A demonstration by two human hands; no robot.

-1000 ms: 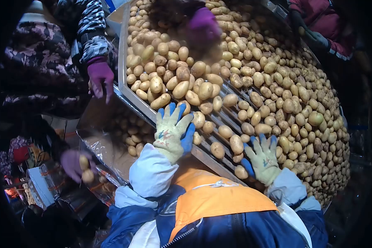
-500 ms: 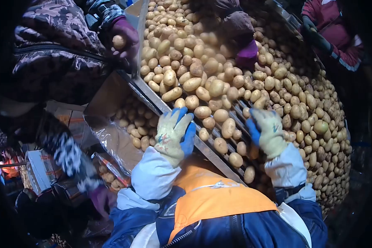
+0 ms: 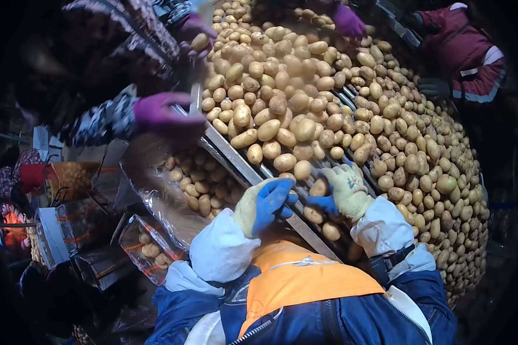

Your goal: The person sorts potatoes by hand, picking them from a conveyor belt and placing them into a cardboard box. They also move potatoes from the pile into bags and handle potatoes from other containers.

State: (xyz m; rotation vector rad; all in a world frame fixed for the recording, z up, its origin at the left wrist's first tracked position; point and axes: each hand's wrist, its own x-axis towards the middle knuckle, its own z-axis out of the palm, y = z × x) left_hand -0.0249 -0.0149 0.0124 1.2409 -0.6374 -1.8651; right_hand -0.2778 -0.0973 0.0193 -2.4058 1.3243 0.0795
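Note:
My left hand (image 3: 265, 207), in a cream glove with a blue palm side, is over the metal rail (image 3: 233, 158) of the sorting line. Its blue fingers are curled in; whatever they hold, if anything, is hidden. My right hand (image 3: 344, 192), gloved the same way, is closed around a potato (image 3: 319, 187), the thumb below it and the fingers above. More potatoes lie just below that hand, such as one potato (image 3: 331, 231) on the dark rollers. The potato pile (image 3: 270, 103) stretches beyond both hands.
Left of the rail stands a plastic-lined box (image 3: 155, 213) holding potatoes. A smaller lined box (image 3: 149, 247) is nearer. A co-worker's purple glove (image 3: 167, 112) reaches to the rail; another purple-gloved hand (image 3: 198, 37) holds a potato. A person in a maroon jacket (image 3: 463, 52) stands across.
My left hand has turned its blue side up and moved slightly right and down. My right hand has moved left and closed on a potato. A co-worker's purple glove has come to the rail.

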